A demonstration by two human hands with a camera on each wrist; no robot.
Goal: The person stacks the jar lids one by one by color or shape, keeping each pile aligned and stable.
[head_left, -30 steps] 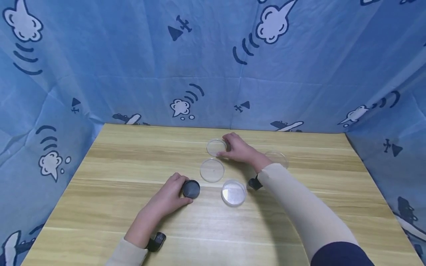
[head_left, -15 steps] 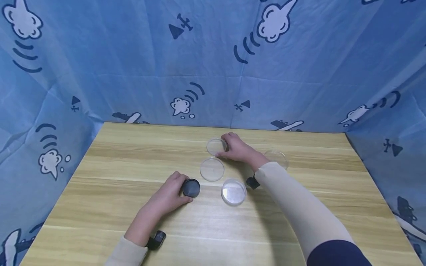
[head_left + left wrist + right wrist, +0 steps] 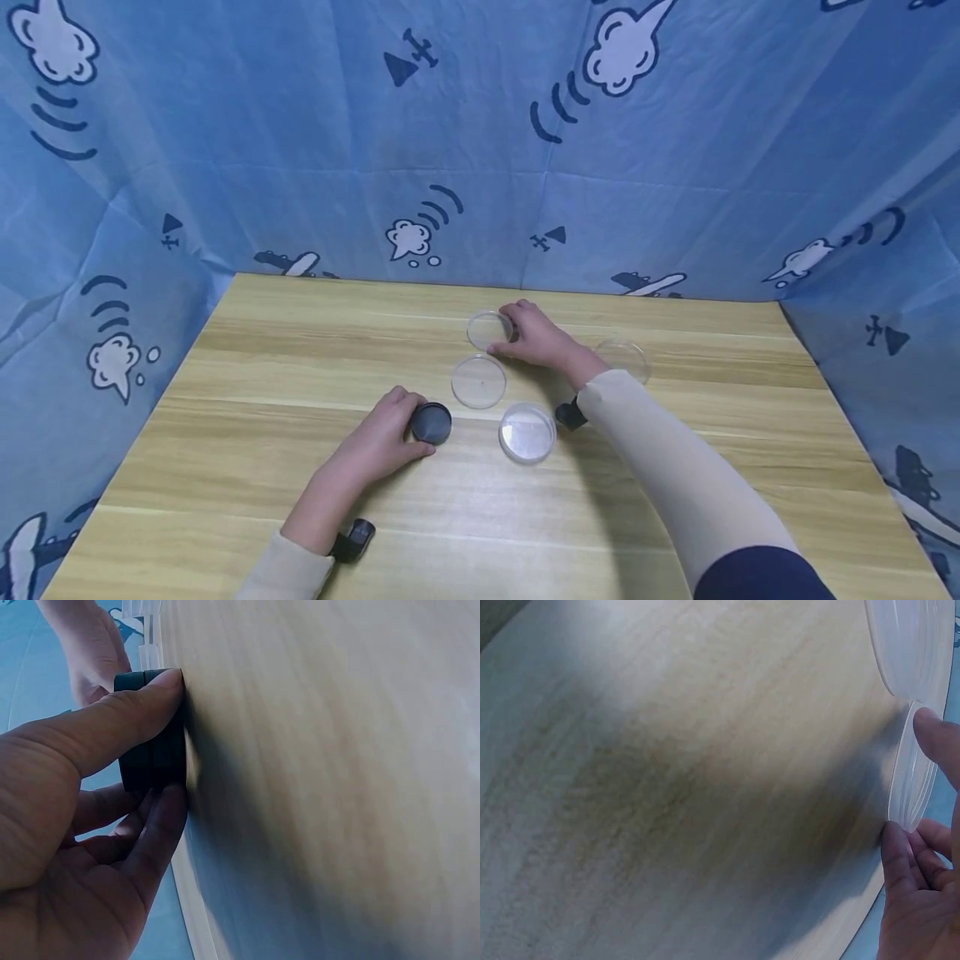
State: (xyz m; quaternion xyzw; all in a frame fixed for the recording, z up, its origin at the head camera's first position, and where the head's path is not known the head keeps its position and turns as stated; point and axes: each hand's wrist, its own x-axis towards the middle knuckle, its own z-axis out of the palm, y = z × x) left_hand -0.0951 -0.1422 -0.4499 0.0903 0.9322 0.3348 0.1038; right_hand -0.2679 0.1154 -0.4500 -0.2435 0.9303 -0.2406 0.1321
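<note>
With thumb and fingers, my left hand [image 3: 382,437] grips the sides of a small black round container [image 3: 432,424] at the table's middle. The left wrist view shows a seam around the container's wall, and its base right at the wood. My right hand [image 3: 542,336] reaches farther back and holds a clear petri dish [image 3: 486,331] by its edge. In the right wrist view, the thumb is on one side of that dish [image 3: 904,776] and fingertips on the other, close to the tabletop. The palm and fingers hide its right part in the head view.
Another clear, flat round dish [image 3: 478,382] lies just in front of the held one. Nearer stands a deeper clear dish [image 3: 527,433]. One more clear dish [image 3: 626,357] is partly hidden behind my right sleeve. A blue printed curtain [image 3: 480,167] surrounds the wooden table [image 3: 225,400].
</note>
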